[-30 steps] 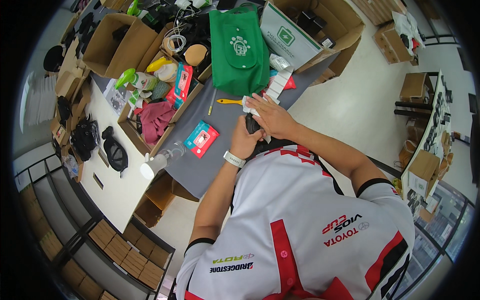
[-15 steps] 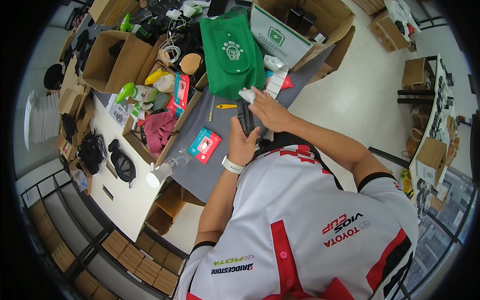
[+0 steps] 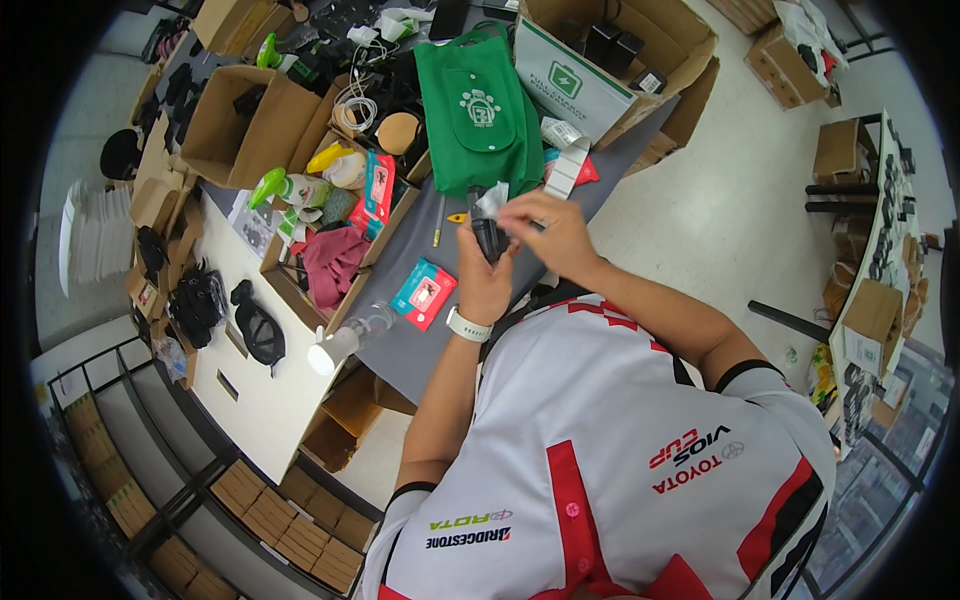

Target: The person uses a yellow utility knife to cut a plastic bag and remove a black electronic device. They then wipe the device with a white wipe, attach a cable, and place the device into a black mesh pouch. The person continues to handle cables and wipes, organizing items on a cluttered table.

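Note:
My left hand [image 3: 484,275] is wrapped round a black handheld device [image 3: 488,236], held above the grey table mat; its exact kind cannot be made out. A crumpled white wipe [image 3: 492,199] lies against the upper part of the device, pinched in the fingers of my right hand [image 3: 558,235]. A short dark strip shows by the right fingers. Just beyond the hands rests a green fabric bag [image 3: 475,115]. Left of my left wrist, a red and teal wipes packet [image 3: 425,293] lies flat on the mat. A yellow-handled tool [image 3: 457,217] is partly hidden behind the left hand.
An open carton [image 3: 345,255] on the left holds spray bottles, wipes packets and a pink cloth [image 3: 335,266]. A clear bottle [image 3: 345,338] lies near the table's edge. Behind the green bag's right side stands a large cardboard box [image 3: 660,75]. Black goggles [image 3: 258,328] lie far left.
The device has tilted a little in my left hand. My right fingers have drawn closer together and now press the wipe onto the device. The view has shifted slightly.

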{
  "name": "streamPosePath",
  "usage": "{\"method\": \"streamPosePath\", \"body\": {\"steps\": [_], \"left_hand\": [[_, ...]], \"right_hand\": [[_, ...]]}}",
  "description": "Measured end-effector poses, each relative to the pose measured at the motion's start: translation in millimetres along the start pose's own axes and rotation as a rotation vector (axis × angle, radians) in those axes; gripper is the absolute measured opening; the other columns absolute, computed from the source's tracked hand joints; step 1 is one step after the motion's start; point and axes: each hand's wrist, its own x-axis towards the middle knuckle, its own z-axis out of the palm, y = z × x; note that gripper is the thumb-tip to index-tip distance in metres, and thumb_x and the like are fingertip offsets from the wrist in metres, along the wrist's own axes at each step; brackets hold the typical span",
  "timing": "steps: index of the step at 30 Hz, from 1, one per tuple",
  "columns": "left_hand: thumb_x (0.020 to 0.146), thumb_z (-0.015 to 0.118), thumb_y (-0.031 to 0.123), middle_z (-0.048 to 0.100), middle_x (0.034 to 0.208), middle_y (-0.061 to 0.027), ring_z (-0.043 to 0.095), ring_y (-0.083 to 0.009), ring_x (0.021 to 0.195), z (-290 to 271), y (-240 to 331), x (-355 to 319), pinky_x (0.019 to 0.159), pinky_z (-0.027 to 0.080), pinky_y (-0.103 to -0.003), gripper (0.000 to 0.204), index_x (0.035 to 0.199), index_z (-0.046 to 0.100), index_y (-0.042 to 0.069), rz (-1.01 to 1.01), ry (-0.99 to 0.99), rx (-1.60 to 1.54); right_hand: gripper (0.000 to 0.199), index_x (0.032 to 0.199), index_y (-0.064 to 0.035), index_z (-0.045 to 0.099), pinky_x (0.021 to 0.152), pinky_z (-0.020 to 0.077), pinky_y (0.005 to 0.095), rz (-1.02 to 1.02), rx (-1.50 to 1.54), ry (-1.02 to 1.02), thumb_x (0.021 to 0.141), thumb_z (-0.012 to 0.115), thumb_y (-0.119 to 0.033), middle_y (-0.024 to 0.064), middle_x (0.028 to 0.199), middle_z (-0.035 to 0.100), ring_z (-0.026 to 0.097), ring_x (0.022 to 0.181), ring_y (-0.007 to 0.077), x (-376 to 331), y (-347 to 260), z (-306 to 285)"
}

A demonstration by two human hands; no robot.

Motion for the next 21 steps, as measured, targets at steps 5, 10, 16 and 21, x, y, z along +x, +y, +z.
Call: {"method": "streamPosePath", "body": {"steps": [5,10,16,21], "left_hand": [[0.093,0.055,-0.015,0.061,0.124,-0.0146,0.067,-0.0198,0.11,1,-4,2,0.096,0.056,-0.034,0.048,0.136,0.04,0.0,-0.025,-0.061,-0.026],[0.09,0.051,-0.018,0.056,0.132,-0.0172,0.065,-0.0259,0.119,16,-3,-6,0.102,0.055,-0.038,0.052,0.138,0.038,-0.003,0.086,0.004,0.067],[0.087,0.05,-0.018,0.047,0.146,-0.0226,0.059,-0.0309,0.13,12,6,-11,0.105,0.051,-0.039,0.071,0.154,0.029,-0.005,0.173,-0.045,0.136],[0.086,0.047,-0.019,0.042,0.153,-0.0234,0.062,-0.0335,0.126,12,9,-10,0.104,0.053,-0.038,0.076,0.157,0.027,-0.006,0.322,-0.082,0.378]], "right_hand": [[0.014,0.107,-0.0039,0.08,0.077,0.0558,0.0332,0.007,-0.023,-0.038,0.095,0.075,-0.006,0.0052,0.102,0.068,0.069,0.085,0.0192,-13,-5,9],[0.016,0.11,-0.0014,0.067,0.073,0.0547,0.0241,0.502,0.461,0.038,0.1,0.073,-0.012,-0.0011,0.095,0.065,0.066,0.082,0.0091,5,1,19],[0.024,0.131,-0.0082,0.049,0.089,0.05,0.0297,0.302,0.494,0.055,0.114,0.049,-0.025,0.0036,0.114,0.057,0.057,0.103,0.01,7,2,30],[0.037,0.127,-0.0072,0.053,0.086,0.0488,0.0277,0.078,0.243,0.06,0.118,0.033,-0.038,0.0028,0.101,0.055,0.055,0.089,0.0093,14,17,32]]}}
